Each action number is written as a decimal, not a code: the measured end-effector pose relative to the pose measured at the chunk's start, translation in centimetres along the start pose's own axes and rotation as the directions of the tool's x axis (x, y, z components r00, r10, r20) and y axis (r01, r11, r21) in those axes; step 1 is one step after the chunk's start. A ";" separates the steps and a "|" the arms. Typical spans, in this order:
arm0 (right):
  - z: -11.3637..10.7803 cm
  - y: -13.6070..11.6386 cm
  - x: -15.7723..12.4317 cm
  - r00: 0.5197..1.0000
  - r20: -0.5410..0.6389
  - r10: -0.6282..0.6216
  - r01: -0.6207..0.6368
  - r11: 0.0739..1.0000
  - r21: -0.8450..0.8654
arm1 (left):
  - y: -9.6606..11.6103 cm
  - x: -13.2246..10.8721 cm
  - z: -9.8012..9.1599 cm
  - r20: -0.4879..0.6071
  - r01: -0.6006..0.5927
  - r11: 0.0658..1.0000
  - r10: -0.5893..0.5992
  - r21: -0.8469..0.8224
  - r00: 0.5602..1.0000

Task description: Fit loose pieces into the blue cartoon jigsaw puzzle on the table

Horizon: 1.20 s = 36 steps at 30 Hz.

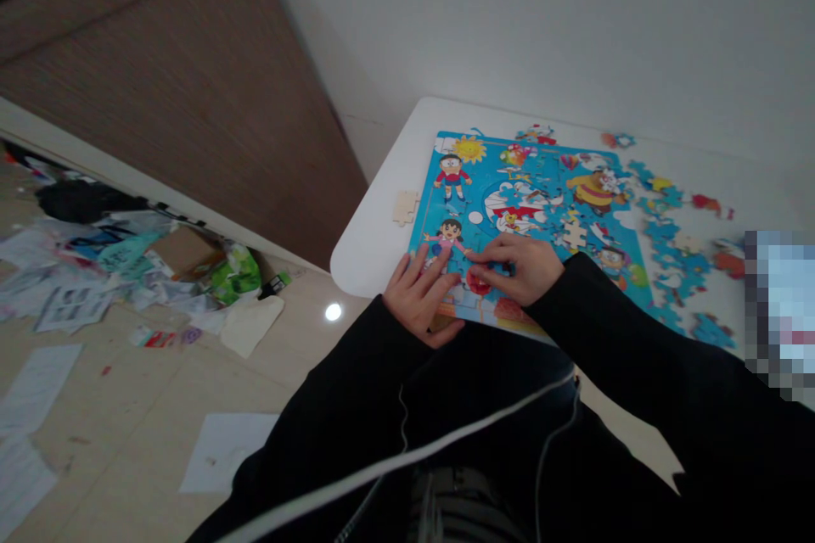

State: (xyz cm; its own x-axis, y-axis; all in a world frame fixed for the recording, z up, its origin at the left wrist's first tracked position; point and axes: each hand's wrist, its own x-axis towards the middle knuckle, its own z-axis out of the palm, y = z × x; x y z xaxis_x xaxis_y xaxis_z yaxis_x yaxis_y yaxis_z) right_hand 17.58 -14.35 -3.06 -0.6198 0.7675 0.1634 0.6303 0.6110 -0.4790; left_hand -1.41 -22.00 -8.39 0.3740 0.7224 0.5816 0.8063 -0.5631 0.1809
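A blue cartoon jigsaw puzzle (pixel 468 195) lies on a white table (pixel 369 237), partly filled with figures. My left hand (pixel 421 295) rests on its lower left corner with fingers spread, just below a girl figure in pink. Close beside it, my right hand (pixel 525 265) is closed in a pinch over a puzzle piece (pixel 479 280) with red on it, low on the board. The fingers partly hide that piece. A loose piece (pixel 575 234) lies pale side up on the board, right of the blue-and-white cat figure.
Many loose pieces (pixel 678 259) are heaped right of the board. A pale piece (pixel 405 208) lies left of it. A pixelated object (pixel 783 305) is at the right edge. A white cable (pixel 407 462) crosses my lap. Bags and papers litter the floor by a brown cabinet (pixel 191 93).
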 end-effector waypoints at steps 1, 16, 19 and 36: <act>0.1 0.0 -0.1 1.000 -0.007 -0.007 0.007 1.000 0.007 | 0.0 0.1 -0.2 0.011 0.000 1.000 0.000 0.011 1.000; 0.6 -0.3 -0.6 0.995 -0.066 0.080 -0.077 0.995 0.057 | 0.2 0.5 -1.1 0.081 -0.001 1.000 0.000 0.017 0.997; 0.5 -0.3 -0.5 0.995 -0.056 0.080 -0.076 0.995 0.063 | 0.2 0.6 -1.2 0.090 -0.016 1.000 0.014 0.019 0.996; -1.8 2.2 -1.9 0.987 -0.108 0.115 -0.111 0.993 0.037 | 0.4 -0.1 -0.9 0.018 0.031 0.999 -0.030 -0.017 0.999</act>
State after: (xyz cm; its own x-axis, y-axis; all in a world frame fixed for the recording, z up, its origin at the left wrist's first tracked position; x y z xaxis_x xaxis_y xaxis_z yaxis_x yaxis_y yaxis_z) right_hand 20.97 -14.10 -2.92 -0.4890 0.8490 0.2000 0.6778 0.5142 -0.5256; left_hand -1.54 -22.60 -7.67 0.3575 0.7461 0.5617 0.8094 -0.5476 0.2121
